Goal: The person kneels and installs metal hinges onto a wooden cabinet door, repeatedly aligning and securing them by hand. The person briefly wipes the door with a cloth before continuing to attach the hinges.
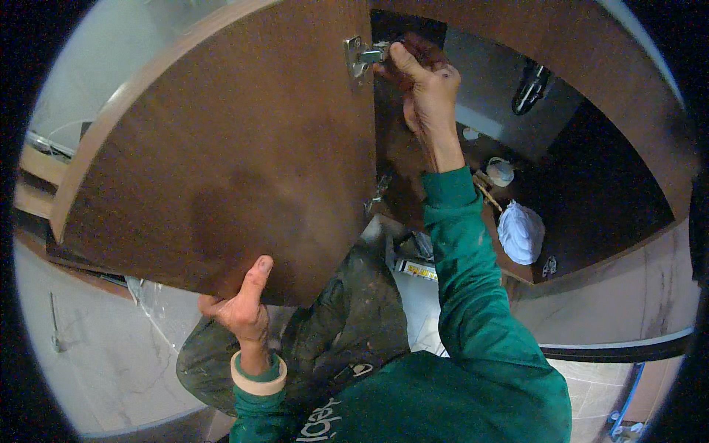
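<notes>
Brown cabinet door (221,148) swung open, held upright at cabinet front. Left hand (240,306) clamps its lower edge, thumb up. Right hand (425,85) fingers curled around metal hinge (360,56) at top. White bag (521,232) lies inside cabinet (591,184).

Floor: pale marble-look tiles (103,362) with grey veining, filling the lower left and lower right of the frame.
Cabinet interior: dark brown cavity (591,184) at upper right, dimly lit, its floor in shadow.
Plumbing: a chrome drain pipe (530,87) hangs at the top of the cavity.
Clutter inside: a white bag (521,233) and a smaller white bundle (501,171) lie near the front edge.
Wall: a pale surface (96,66) at upper left.
Light: cool and greenish, brightest on the tiles.
</notes>
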Available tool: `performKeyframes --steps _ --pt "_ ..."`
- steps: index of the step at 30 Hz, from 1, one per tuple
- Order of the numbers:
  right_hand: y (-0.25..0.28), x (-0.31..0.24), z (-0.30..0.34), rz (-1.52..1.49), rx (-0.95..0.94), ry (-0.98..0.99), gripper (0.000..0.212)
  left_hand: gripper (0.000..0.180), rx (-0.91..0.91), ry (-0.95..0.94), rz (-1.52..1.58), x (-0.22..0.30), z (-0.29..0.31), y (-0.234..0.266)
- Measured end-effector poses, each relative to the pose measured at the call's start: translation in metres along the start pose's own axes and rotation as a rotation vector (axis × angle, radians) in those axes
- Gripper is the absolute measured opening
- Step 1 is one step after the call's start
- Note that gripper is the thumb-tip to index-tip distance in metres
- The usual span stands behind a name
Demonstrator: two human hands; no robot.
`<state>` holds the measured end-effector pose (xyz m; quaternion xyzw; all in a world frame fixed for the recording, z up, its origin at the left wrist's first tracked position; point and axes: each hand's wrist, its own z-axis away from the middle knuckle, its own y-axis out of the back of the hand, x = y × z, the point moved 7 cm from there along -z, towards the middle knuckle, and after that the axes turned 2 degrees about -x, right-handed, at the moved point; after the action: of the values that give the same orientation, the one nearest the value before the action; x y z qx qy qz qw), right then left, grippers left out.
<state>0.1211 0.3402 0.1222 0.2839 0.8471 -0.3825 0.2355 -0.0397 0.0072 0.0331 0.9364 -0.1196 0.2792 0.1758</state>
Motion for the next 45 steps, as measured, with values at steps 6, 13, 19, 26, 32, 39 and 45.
performKeyframes --steps 6,13,19,26,32,39,45 --pt "0.029 0.006 0.064 -0.140 0.093 -0.149 0.046 0.050 -0.001 0.546 0.343 -0.046 0.074 0.033" --pt "0.048 0.043 0.124 -0.076 0.067 -0.309 0.049 0.070 0.080 0.454 0.291 -0.050 0.135 0.046" --pt "0.037 0.029 0.142 0.069 -0.016 -0.305 0.056 0.035 -0.020 0.640 0.014 -0.030 0.094 0.092" --pt "0.007 -0.084 0.219 0.044 -0.261 -0.017 0.049 0.029 0.172 -0.143 -0.064 0.018 0.043 0.124" --pt "-0.062 -0.155 0.265 -0.730 -0.431 0.395 0.082 0.025 0.175 -0.279 -0.113 0.017 0.038 0.133" --pt "-0.067 -0.153 0.269 -0.952 -0.255 0.280 0.084 0.020 0.181 -0.357 -0.155 0.015 0.044 0.140" --pt "-0.009 -0.103 0.275 -0.341 -0.655 -0.079 0.040 0.016 0.201 -0.438 -0.208 0.008 0.044 0.148"
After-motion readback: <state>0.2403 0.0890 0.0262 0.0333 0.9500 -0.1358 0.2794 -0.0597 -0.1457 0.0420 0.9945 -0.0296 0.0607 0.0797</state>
